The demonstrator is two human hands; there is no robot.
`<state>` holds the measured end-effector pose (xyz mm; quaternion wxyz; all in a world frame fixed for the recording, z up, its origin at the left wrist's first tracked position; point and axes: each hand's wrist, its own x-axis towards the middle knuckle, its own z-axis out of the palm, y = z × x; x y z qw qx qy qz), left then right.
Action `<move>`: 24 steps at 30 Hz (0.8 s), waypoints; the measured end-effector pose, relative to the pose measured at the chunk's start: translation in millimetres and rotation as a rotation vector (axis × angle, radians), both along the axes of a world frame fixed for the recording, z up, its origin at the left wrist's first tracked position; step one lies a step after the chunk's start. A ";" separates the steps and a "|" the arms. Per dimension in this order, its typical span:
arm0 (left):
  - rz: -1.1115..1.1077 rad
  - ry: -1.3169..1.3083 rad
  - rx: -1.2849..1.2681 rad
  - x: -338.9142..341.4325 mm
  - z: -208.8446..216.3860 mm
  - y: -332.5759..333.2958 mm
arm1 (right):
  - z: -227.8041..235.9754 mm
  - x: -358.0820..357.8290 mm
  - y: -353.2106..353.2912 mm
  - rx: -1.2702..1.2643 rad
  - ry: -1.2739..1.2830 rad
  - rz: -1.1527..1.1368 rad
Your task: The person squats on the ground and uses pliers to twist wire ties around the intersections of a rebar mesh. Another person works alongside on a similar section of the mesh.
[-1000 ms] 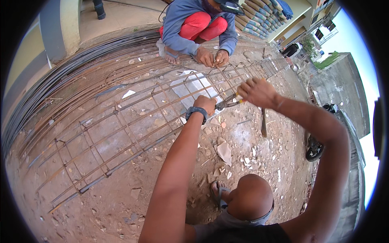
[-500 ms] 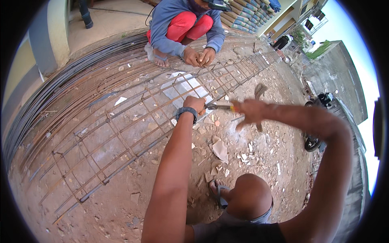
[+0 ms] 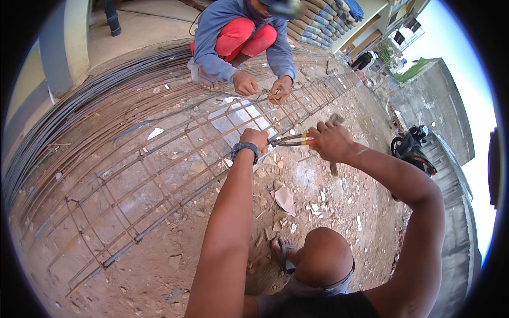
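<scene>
My right hand [image 3: 331, 140] is closed around the red and yellow handles of a pair of pincers [image 3: 293, 141]. The jaws point left and meet my left hand [image 3: 257, 139] at the near side of a long rebar cage [image 3: 139, 238]. The left fingers are curled closed there; what they pinch is hidden. Behind my right hand lies a bundle of thin tie wire [image 3: 334, 168], its ends showing above and below. Across the cage, a squatting person's two hands [image 3: 280, 89] work at a bar crossing.
Long loose rebars [image 3: 69, 124] lie along the far left beside a wall. A pale sheet [image 3: 225, 121] lies beneath the cage. Broken tile [image 3: 284, 199] and rubble litter the dirt. Stacked sacks [image 3: 318, 21] stand behind; a motorbike [image 3: 416, 153] is at right.
The pincers' handles have spread apart, and my right hand has shifted slightly up. My left hand stays at the cage. The other person's hands have moved apart.
</scene>
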<state>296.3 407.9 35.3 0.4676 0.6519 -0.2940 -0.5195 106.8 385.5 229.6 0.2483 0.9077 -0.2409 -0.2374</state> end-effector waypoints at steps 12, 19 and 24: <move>0.045 0.173 0.010 -5.5 6.4 6.1 | 15.6 185.5 -49.7 -0.232 0.478 0.786; 0.066 0.122 0.023 -7.8 14.2 6.6 | 45.0 99.0 -11.5 0.092 0.547 0.249; 0.064 0.141 -0.011 2.3 3.2 3.4 | 15.8 15.8 11.7 0.835 0.039 -0.840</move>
